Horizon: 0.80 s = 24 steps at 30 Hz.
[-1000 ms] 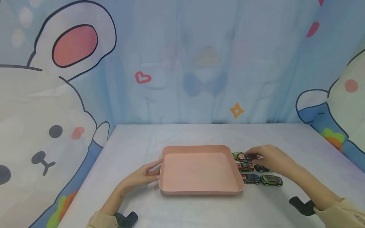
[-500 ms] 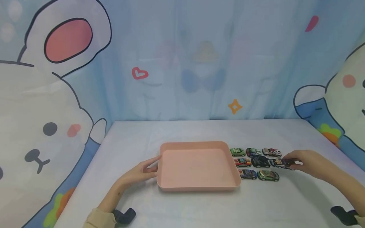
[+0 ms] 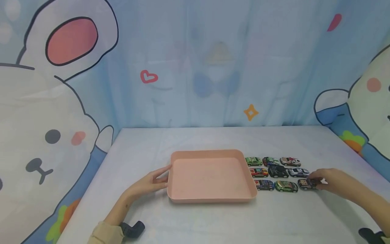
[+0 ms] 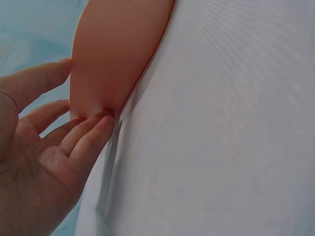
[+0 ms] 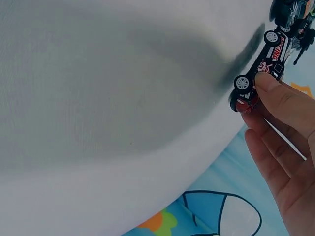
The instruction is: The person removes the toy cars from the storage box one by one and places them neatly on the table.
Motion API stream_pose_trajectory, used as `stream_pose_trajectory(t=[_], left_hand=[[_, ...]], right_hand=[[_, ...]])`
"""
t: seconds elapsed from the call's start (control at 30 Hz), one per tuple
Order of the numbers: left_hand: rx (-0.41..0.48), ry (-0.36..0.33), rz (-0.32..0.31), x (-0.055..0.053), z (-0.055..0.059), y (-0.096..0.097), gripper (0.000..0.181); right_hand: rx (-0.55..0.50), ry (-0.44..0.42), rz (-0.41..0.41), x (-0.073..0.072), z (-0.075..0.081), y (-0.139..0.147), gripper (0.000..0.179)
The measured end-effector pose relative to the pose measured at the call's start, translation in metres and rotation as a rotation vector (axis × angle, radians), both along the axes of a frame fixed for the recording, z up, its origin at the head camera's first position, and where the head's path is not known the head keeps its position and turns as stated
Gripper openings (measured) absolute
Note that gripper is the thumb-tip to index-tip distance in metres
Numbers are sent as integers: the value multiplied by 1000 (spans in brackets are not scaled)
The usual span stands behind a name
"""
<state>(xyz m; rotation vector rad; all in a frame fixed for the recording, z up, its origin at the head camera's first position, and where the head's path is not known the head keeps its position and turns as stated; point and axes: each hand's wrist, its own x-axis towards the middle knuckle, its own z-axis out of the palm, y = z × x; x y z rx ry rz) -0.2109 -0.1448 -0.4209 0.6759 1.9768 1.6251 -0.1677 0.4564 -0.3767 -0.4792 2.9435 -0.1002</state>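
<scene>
At the right end of the front row, my right hand (image 3: 335, 182) pinches a small black toy car (image 3: 307, 184) between thumb and fingers. In the right wrist view, this toy car (image 5: 263, 66) shows its wheels and red and white lettering, with the thumb on its side. More toy cars stand to its left and behind it, among them a green one (image 3: 286, 186), a black one (image 3: 278, 171) and a white and black one (image 3: 298, 173). My left hand (image 3: 149, 185) touches the left side of a pink tray (image 3: 212, 200), its fingertips (image 4: 106, 123) against the outer wall.
The tray's right side borders the rows of cars, with a red car (image 3: 259, 172) and a blue one (image 3: 264, 185) closest to it. Everything stands on a white-covered table (image 3: 213, 222). Behind hangs a blue cartoon-print curtain (image 3: 182, 67).
My right hand has moved from over the back-row cars to the right and then forward, bringing the black car to the front row's end. My left hand stays at the tray.
</scene>
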Motion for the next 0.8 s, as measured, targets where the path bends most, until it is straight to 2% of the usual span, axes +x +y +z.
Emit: stream_pose_trajectory(t=[0.47, 0.6, 0.73, 0.8], left_hand=[[20, -4, -24, 2, -1, 1, 68], [14, -10, -22, 2, -1, 2, 68], [-13, 1, -15, 4, 2, 2, 68], [-63, 42, 7, 4, 8, 0, 66]], right_hand=[[26, -11, 16, -2, -7, 0, 25], [17, -14, -3, 0, -9, -2, 28], [9, -23, -22, 3, -11, -3, 31], [13, -2, -14, 6, -9, -3, 31]])
